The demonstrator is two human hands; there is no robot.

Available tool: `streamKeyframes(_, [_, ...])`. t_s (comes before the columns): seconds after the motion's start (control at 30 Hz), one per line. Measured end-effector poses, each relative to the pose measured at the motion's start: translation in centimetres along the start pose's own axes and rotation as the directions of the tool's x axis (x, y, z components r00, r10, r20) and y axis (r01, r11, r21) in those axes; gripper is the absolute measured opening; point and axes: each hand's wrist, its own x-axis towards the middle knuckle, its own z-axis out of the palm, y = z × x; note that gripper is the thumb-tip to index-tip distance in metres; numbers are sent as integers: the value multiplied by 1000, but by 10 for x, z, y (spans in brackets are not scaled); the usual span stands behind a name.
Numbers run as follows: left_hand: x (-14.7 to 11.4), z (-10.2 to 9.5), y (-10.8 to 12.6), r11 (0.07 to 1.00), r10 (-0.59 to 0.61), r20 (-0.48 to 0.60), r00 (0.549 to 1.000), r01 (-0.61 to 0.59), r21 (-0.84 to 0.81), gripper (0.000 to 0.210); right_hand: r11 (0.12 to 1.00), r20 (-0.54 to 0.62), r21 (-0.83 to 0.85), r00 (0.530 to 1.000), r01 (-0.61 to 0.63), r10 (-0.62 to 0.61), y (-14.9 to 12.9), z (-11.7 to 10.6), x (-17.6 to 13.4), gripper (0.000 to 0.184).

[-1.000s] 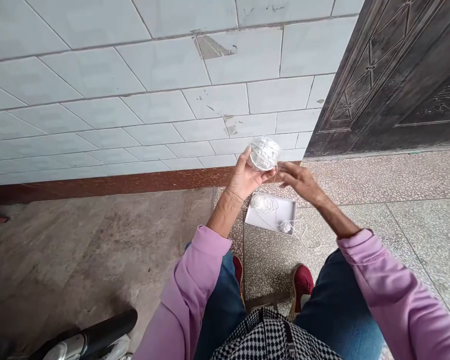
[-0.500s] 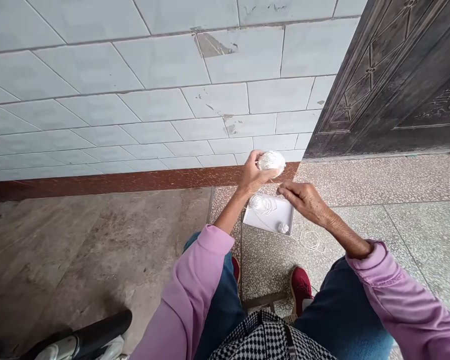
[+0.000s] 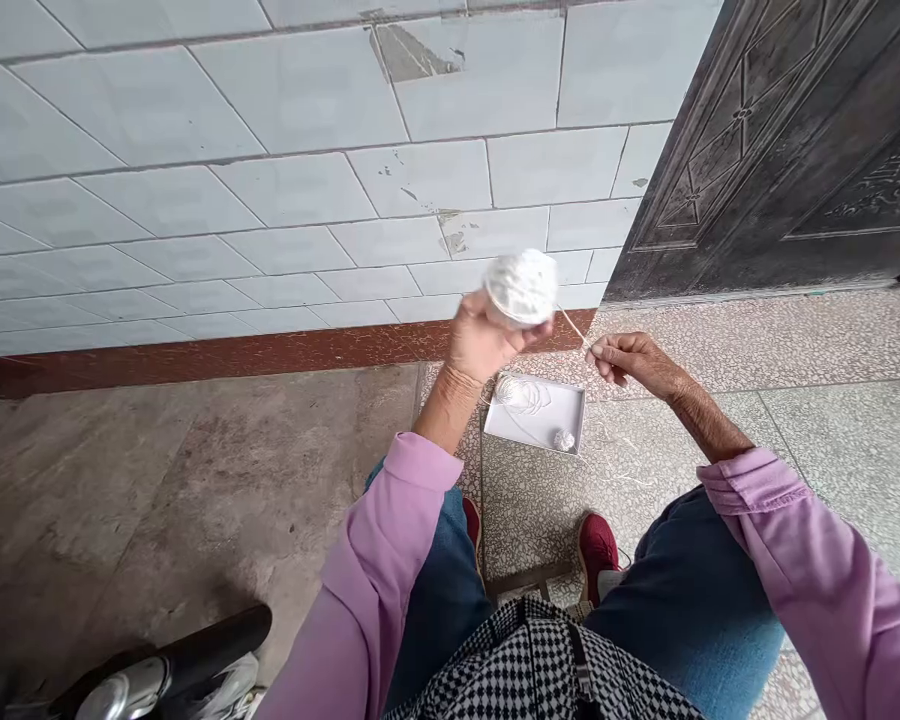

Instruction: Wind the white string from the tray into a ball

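My left hand (image 3: 483, 338) gripped the ball (image 3: 523, 287), my right hand (image 3: 639, 363) pinched its string (image 3: 573, 326); slack could have tangled it.

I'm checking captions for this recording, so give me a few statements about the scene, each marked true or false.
1. The left hand holds a large ball of white string. True.
2. The shallow white box holds a smaller white ball. True.
3. The right hand is inside the box. False: it is outside, pinching a strand that runs to the large ball.
4. The sleeves are purplish pink. True.
5. The shoes are blue. False: they are red.
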Motion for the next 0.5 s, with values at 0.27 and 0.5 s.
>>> streamKeyframes(0.27, [-3, -66, 62, 921, 293, -511, 808, -382, -76, 49, 982, -109, -72, 980, -173, 165, 31, -54, -34, 57])
streamKeyframes(0.5, [-21, -98, 89, 853, 354, -596, 721, -510, -111, 44, 913, -26, -175, 928, -370, 371, 34, -79, -62, 59])
